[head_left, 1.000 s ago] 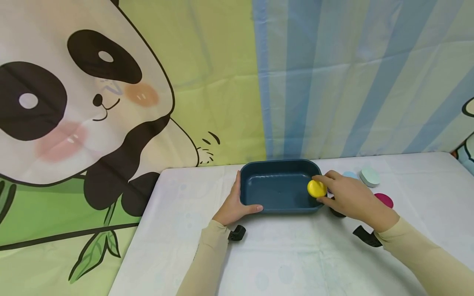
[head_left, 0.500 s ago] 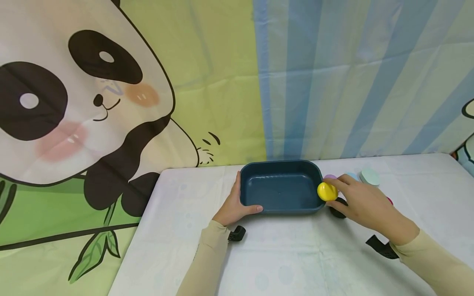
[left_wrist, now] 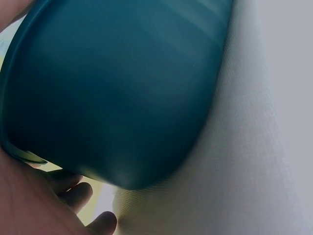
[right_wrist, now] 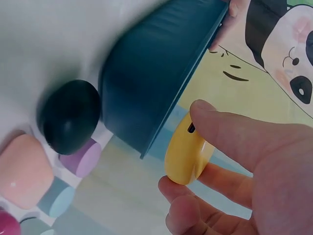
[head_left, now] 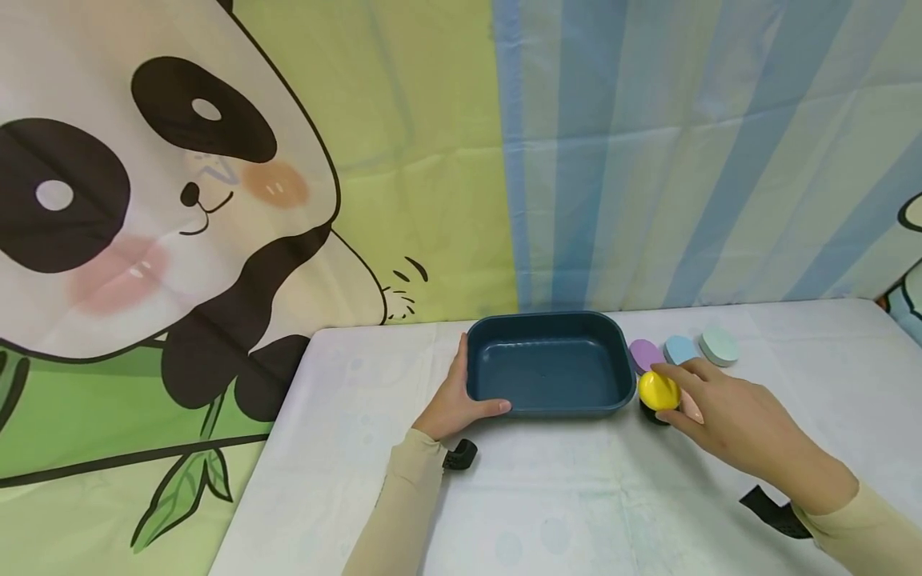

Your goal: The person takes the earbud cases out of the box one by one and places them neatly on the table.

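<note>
In the head view my left hand (head_left: 467, 396) holds the near left corner of a dark blue plastic basin (head_left: 543, 408), thumb over the front rim and fingers along the left side. My right hand (head_left: 749, 416) pinches a glossy yellow rounded disc (head_left: 659, 390) between thumb and fingers, off the basin's right end. A small dark slot shows on the disc (right_wrist: 183, 154) in the right wrist view. Below it on the table lies a black rounded piece (right_wrist: 71, 117), partly hidden in the head view. The basin's inner floor shows bare.
Purple (head_left: 646, 355), light blue (head_left: 680, 349) and mint (head_left: 719, 346) round pieces lie right of the basin. Pale pink (right_wrist: 24, 171) and magenta (right_wrist: 7, 225) ones show in the right wrist view. Behind the white-covered table (head_left: 533, 496) hangs a printed panda curtain (head_left: 425, 160).
My right hand has carried the yellow disc from above the basin's right end out to the right and nearer me, uncovering the purple and light blue pieces. The left hand and basin have stayed put.
</note>
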`<state>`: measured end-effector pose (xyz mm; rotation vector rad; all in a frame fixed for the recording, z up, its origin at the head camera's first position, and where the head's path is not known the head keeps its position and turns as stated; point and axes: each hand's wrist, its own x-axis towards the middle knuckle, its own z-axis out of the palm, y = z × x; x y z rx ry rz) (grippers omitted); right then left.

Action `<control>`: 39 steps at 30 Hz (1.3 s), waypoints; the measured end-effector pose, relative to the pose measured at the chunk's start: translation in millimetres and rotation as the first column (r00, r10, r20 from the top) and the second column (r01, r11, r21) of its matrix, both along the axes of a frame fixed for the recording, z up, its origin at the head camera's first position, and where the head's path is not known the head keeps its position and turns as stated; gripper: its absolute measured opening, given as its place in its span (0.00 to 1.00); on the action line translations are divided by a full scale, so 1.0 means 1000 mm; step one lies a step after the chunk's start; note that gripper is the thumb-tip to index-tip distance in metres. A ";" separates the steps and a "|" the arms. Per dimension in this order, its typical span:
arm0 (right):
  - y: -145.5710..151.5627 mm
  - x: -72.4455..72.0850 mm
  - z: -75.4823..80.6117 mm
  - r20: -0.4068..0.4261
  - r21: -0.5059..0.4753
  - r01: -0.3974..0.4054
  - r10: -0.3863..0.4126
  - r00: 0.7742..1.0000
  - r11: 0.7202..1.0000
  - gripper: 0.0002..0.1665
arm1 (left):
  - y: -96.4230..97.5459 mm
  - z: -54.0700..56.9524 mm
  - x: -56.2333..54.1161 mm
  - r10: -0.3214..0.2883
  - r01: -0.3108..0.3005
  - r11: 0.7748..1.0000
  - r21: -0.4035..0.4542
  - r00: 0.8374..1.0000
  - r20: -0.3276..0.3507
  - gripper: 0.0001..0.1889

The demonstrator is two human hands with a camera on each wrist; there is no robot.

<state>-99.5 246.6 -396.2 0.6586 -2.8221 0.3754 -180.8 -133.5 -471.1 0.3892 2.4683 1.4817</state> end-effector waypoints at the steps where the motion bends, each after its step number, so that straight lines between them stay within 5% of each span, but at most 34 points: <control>1: 0.001 0.002 0.000 0.012 0.001 0.005 -0.005 1.000 1.000 0.36 | 0.000 0.000 0.000 0.000 0.000 1.000 -0.003 1.000 0.000 0.71; 13: 0.001 0.021 -0.017 0.184 0.059 0.114 -0.123 0.975 0.992 0.36 | 0.000 0.003 0.001 0.004 -0.004 1.000 -0.003 1.000 0.011 0.69; 24: 0.003 0.030 -0.035 0.166 0.049 0.082 -0.089 0.982 0.995 0.37 | 0.002 0.001 0.001 0.010 -0.010 1.000 0.002 1.000 0.012 0.68; 39: 0.004 0.028 -0.053 0.287 0.108 0.091 -0.118 0.951 0.990 0.36 | 0.001 -0.002 0.000 0.001 -0.001 1.000 0.002 1.000 0.001 0.69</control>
